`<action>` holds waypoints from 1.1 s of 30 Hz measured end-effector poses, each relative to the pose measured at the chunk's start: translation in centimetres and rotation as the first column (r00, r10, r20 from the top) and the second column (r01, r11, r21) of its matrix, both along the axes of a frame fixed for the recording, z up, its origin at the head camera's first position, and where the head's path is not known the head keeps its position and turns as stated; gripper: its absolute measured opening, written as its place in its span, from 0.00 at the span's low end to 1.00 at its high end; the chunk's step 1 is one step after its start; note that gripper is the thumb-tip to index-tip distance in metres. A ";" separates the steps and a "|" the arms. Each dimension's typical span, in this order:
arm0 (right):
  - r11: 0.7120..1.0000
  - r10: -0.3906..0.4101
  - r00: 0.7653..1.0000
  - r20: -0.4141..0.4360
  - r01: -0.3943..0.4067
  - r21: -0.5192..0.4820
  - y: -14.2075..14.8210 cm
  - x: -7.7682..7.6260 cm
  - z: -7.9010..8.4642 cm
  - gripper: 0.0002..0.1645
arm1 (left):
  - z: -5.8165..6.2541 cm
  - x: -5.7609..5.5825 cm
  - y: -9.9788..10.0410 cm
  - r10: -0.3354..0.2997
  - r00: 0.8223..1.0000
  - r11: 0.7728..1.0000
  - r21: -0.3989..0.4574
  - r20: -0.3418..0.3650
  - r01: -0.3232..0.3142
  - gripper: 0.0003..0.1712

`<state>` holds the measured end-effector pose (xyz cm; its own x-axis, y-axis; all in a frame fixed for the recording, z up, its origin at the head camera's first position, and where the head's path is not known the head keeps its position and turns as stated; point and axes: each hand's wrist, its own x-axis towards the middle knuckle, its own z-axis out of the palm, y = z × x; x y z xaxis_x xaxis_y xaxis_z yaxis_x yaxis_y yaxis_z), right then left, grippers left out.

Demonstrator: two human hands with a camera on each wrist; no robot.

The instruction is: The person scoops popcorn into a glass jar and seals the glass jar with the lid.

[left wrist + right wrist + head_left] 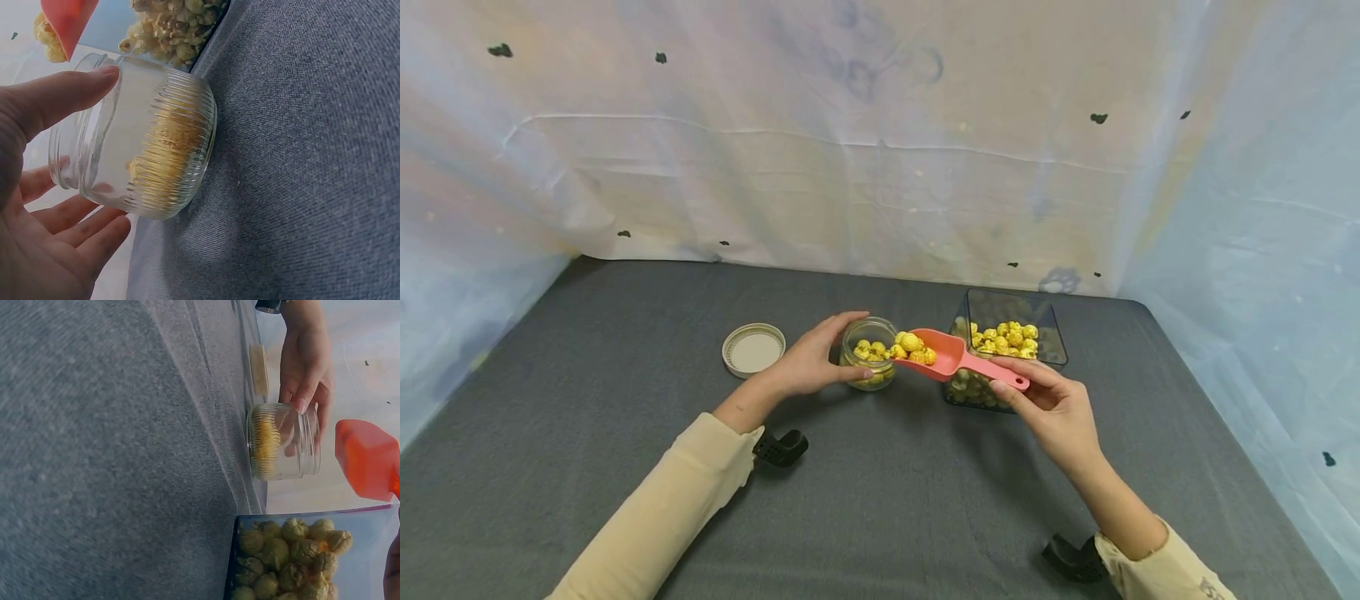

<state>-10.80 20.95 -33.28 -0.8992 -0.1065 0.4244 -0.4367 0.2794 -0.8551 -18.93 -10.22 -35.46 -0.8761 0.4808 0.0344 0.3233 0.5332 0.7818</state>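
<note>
In the head view my left hand (808,362) holds a small clear glass jar (119,137), thumb on the near side and fingers round the far side. Ribbed near its base, the upright jar has yellow popcorn (871,350) in its lower part. My right hand (1063,417) pinches the handle of a pink scoop (951,357) between thumb and fingers. Several popcorn balls (913,346) lie on the scoop, whose front edge is right at the jar's rim. Behind the scoop stands a clear dark-tinted box (1051,337), partly filled with more popcorn.
A round pale lid (754,350) lies on the grey cloth-covered table (865,508), left of the jar. Light patterned sheeting (820,192) hangs at the back and sides. Black straps with mounts (781,448) sit at both wrists.
</note>
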 end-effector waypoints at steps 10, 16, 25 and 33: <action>1.000 -0.012 1.000 -0.004 0.012 0.022 -0.3 -0.3 -0.6 0.17 | 0.0 0.2 0.0 -0.020 0.998 0.998 0.057 0.057 0.017 0.47; 0.999 -0.016 1.000 0.006 0.016 0.042 -0.7 -0.4 -0.9 0.18 | -0.2 0.1 0.1 -0.026 0.998 0.996 0.084 0.065 0.020 0.47; 0.998 -0.010 1.000 -0.002 0.010 0.057 -1.1 -0.4 -0.8 0.18 | -0.5 -0.1 0.1 -0.027 0.997 0.995 0.100 0.068 0.020 0.47; 0.996 -0.011 1.000 -0.007 0.012 0.091 -1.3 -0.4 -0.3 0.17 | -0.6 -0.1 0.1 -0.030 0.997 0.994 0.105 0.076 0.022 0.47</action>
<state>-11.23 19.69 -33.55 -0.8980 -0.1344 0.4190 -0.4382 0.3609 -0.8233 -19.03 -10.16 -36.04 -0.8653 0.5009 0.0178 0.2721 0.4397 0.8559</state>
